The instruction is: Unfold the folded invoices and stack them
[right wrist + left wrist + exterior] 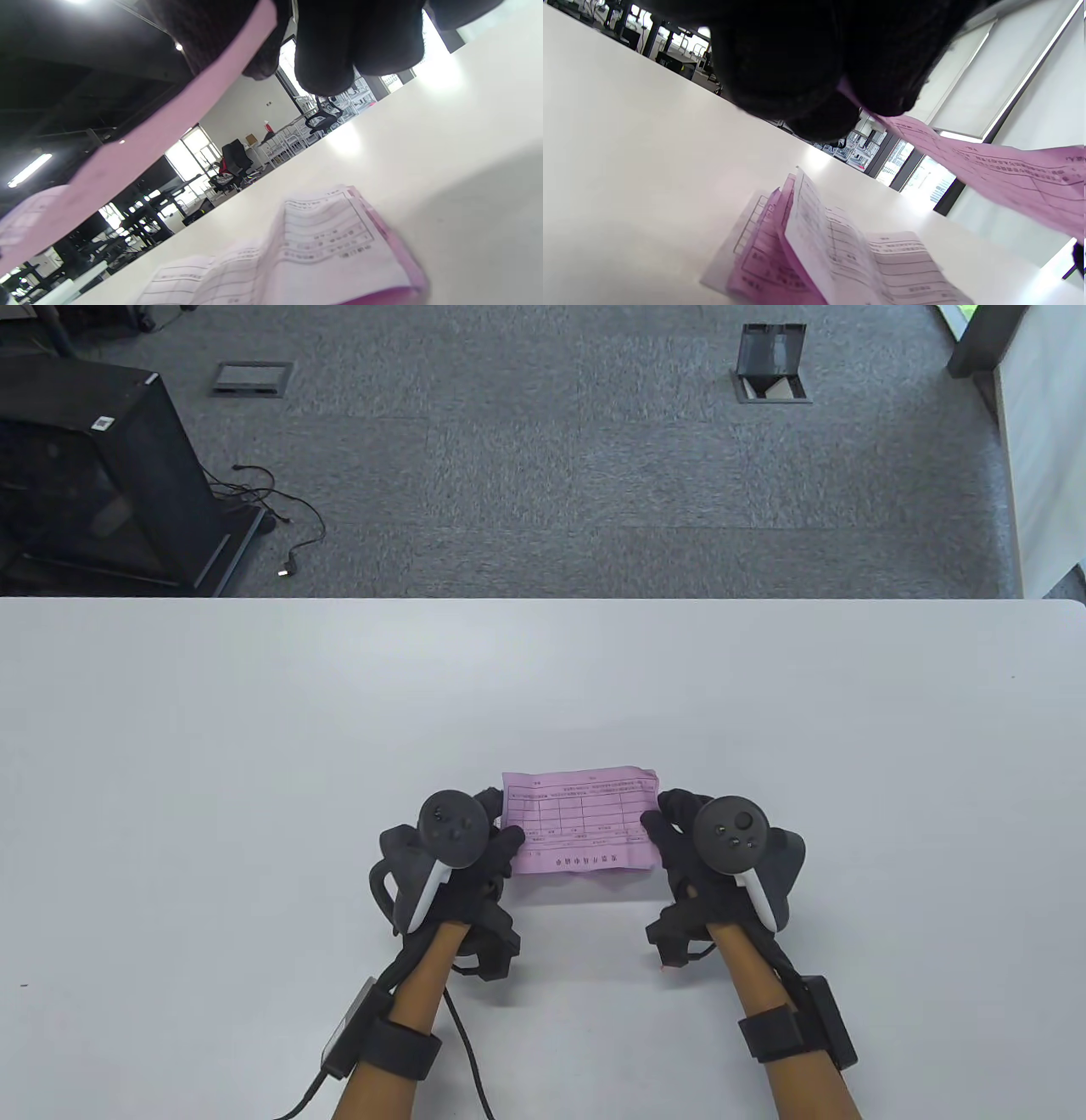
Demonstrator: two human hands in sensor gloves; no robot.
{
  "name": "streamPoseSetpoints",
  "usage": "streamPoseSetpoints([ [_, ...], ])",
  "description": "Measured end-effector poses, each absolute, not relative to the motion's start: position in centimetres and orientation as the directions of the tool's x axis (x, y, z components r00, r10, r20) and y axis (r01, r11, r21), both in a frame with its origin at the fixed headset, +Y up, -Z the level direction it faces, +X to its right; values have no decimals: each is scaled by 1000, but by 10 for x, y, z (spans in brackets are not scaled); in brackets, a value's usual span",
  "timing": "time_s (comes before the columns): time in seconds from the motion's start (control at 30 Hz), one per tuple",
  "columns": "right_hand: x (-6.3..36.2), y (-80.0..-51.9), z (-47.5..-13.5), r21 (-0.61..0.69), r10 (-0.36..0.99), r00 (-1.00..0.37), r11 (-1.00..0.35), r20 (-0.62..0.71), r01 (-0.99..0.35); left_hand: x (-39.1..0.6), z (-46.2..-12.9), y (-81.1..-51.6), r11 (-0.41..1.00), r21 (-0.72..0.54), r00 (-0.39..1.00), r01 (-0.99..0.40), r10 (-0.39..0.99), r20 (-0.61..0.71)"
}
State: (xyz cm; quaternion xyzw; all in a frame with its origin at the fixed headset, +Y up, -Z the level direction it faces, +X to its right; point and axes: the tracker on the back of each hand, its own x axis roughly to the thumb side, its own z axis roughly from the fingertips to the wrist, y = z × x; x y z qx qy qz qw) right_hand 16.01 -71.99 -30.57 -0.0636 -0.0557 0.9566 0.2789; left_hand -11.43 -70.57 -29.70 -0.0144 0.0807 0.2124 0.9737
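Spanning the gap between both hands, a pink invoice (581, 819) is held open and raised above the white table (254, 746), printed face up in the table view. The left hand (450, 857) pinches the invoice's left edge; the left wrist view shows the sheet (1001, 169) running out from between dark gloved fingertips (882, 84). The right hand (721, 857) pinches the invoice's right edge, and the right wrist view shows the paper (140, 140) clamped between gloved fingers (360, 46). Directly beneath the held invoice, a stack of partly folded pink invoices (831, 258) lies on the table, seen also in the right wrist view (318, 250).
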Motion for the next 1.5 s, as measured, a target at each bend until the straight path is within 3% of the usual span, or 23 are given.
streamPoseSetpoints([
  [0.27, 145, -746, -334, -65, 327, -932, -945, -158, -321, -101, -326, -729, 961, -65, 951, -270, 255, -176],
  [0.5, 132, -771, -345, 49, 160, -971, -984, -179, -171, -98, -334, -754, 969, -110, 962, -221, 198, -190],
  [0.73, 123, -773, -345, 109, 47, -989, -992, -142, -63, -97, -337, -766, 965, -152, 964, -212, 181, -194],
  [1.1, 127, -775, -344, 135, -20, -972, -991, -232, -12, -107, -339, -777, 947, -235, 949, -218, 150, -277],
  [1.5, 130, -774, -345, 147, -10, -975, -989, -222, -24, -114, -340, -777, 949, -245, 939, -201, 115, -323],
])
